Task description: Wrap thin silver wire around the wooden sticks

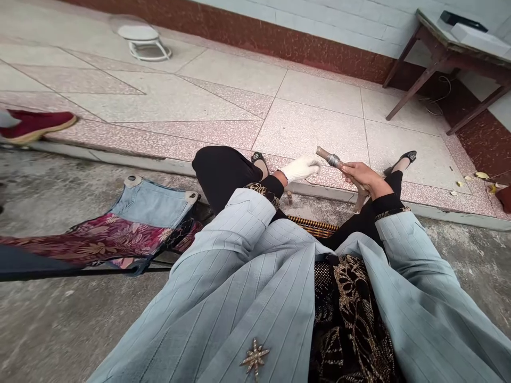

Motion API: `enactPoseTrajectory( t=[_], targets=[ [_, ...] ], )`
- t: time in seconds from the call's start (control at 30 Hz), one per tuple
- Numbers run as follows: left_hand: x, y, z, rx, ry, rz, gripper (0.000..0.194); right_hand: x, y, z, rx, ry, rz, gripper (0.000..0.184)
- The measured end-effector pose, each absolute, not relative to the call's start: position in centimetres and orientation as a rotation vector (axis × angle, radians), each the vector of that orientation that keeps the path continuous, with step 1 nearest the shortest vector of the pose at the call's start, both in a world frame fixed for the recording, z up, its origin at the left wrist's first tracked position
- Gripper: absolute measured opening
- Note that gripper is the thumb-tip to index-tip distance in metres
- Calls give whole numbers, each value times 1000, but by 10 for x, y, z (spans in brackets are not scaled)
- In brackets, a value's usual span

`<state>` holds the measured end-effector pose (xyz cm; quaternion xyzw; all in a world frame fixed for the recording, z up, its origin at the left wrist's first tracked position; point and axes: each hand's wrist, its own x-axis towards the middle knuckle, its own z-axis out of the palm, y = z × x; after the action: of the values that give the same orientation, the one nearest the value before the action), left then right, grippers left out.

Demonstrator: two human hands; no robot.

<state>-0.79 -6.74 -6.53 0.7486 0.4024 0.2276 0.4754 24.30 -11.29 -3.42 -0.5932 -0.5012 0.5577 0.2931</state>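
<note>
My right hand (361, 176), bare, grips a brownish wooden stick (322, 153) that slants across in front of my knees. Silvery wire (334, 160) is wound round the stick just short of its far left end. The stick's lower part shows below my palm, bent or forked; the fingers hide some of it. My left hand (301, 168) wears a white glove and is beside the wire-wound end, a small gap apart. Its fingers are curled together, and whatever they pinch is too small to tell. A small brown piece (289, 198) is on the ground below the glove.
A folding chair (120, 229) with denim and floral cloth stands at my left. Further off are a white stool (144, 41), a raised tiled step edge (159, 162) and a wooden table (435, 56). Someone's red shoe (43, 123) rests at the left. Yellow-black weaving (313, 226) shows between my legs.
</note>
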Motion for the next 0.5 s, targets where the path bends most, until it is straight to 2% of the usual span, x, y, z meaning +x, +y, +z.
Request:
enactPoseTrajectory(
  t=[0.07,0.27,0.37,0.5],
  targets=[
    [-5,-66,-68,1802,934,545,13,240,-118,-34,-1481,-1209,1565,11],
    [7,-77,-79,1681,734,480,17,234,-128,-35,-1210,-1059,1713,34],
    [3,-79,-82,1709,743,511,16,239,-132,-33,-1115,-1171,1822,43],
    [-6,-72,-79,1946,855,498,16,250,-133,-22,-1103,-1587,2004,41]
  ],
)
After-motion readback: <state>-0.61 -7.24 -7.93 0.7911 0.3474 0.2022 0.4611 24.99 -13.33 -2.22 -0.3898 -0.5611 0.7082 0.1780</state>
